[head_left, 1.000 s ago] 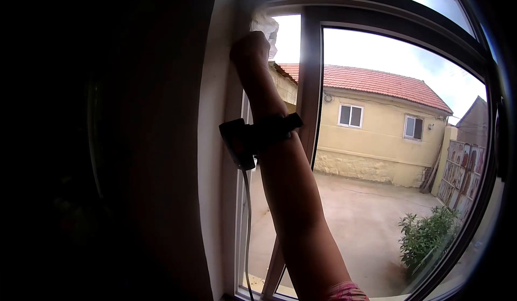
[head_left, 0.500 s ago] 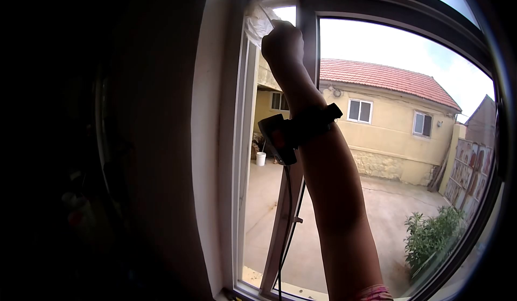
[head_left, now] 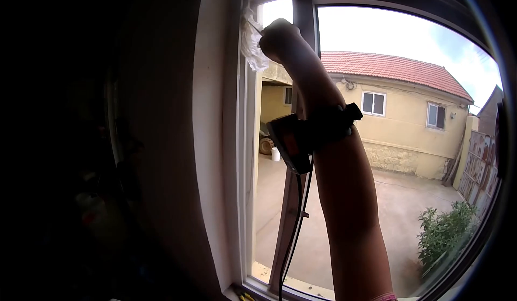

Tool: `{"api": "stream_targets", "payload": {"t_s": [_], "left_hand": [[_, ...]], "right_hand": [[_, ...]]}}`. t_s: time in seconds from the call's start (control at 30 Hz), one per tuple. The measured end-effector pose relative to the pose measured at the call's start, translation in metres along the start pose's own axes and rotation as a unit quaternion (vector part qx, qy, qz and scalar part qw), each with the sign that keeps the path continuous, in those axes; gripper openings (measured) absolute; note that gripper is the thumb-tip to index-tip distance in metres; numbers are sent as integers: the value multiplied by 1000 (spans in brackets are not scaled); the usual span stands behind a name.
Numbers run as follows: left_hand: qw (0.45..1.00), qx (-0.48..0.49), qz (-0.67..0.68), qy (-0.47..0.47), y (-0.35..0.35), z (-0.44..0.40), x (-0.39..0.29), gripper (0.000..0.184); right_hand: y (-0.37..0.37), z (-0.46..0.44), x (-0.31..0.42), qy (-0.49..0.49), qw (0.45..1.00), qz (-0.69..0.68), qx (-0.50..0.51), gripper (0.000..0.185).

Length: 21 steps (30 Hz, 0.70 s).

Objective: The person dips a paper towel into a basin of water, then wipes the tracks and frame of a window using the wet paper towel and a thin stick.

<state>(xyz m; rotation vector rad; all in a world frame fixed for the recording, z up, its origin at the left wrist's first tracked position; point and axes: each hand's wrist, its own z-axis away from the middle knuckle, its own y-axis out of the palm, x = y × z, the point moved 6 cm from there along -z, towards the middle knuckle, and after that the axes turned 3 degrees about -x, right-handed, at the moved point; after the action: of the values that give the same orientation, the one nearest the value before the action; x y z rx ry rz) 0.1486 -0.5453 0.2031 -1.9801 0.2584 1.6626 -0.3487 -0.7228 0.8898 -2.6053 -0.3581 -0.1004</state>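
Observation:
My right hand [head_left: 280, 39] is raised to the upper left of the window, with its fingers closed around a thin stick [head_left: 255, 28]. The stick points up and left from my fist. A crumpled white cloth or thin plastic [head_left: 253, 45] hangs around its far end, against the left side of the window frame [head_left: 242, 139]. How the white material is fixed to the stick cannot be made out. A black device [head_left: 291, 142] is strapped to my right forearm, and a cable [head_left: 299, 204] drops from it. My left hand is out of sight.
A window mullion [head_left: 306, 26] stands just right of my hand, beside a large glass pane. Something yellow [head_left: 246, 296] lies on the sill below. Outside are a yellow house [head_left: 398, 134], a white bucket [head_left: 276, 154] and a green bush [head_left: 444, 233]. The left side is dark.
My right hand has moved slightly down relative to the window frame, and the white material has slid lower along the left side of the frame. The view has shifted a little.

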Motion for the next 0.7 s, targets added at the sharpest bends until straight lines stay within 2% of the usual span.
{"api": "stream_targets", "payload": {"t_s": [0.07, 0.1, 0.17, 0.2, 0.27, 0.3, 0.33, 0.4, 0.47, 0.53, 0.6, 0.67, 0.7], "left_hand": [[996, 25, -3, 83, 14, -22, -16, 44], [996, 19, -8, 85, 13, -17, -47, 44], [991, 82, -81, 68, 24, -2, -124, 41], [985, 114, -118, 60, 31, 1, -141, 40], [986, 58, 108, 116, 41, -19, -119, 39], [981, 102, 130, 106, 44, -11, -142, 40], [973, 145, 152, 97, 51, 1, -170, 43], [947, 79, 306, 65, 71, 7, -190, 44], [936, 183, 275, 121, 90, 20, -218, 37], [880, 311, 203, 297, 93, 80, -286, 33], [846, 328, 237, 346, 112, 107, -314, 23], [817, 314, 195, 442, 119, 142, -349, 10], [808, 319, 208, 450, 124, 155, -360, 8]], "right_hand": [[12, 25, -6, 14, 998, -56, -8, 31], [18, 37, -9, 22, 996, -89, -23, 31], [28, 78, -7, 9, 978, -181, -100, 28], [37, 96, -7, 36, 973, -212, -88, 30], [63, 129, -11, 36, 965, -238, -104, 29], [72, 147, -8, 58, 969, -235, -38, 38], [80, 167, -8, 66, 955, -277, -80, 29], [118, 200, -17, 63, 928, -355, -92, 31], [136, 237, -25, 96, 905, -410, -68, 36], [120, 268, -27, 41, 908, -402, -110, 41], [119, 286, -29, 4, 896, -419, -146, 43], [128, 303, -35, 42, 863, -493, -104, 45], [127, 312, -35, 47, 853, -513, -86, 46]]}}
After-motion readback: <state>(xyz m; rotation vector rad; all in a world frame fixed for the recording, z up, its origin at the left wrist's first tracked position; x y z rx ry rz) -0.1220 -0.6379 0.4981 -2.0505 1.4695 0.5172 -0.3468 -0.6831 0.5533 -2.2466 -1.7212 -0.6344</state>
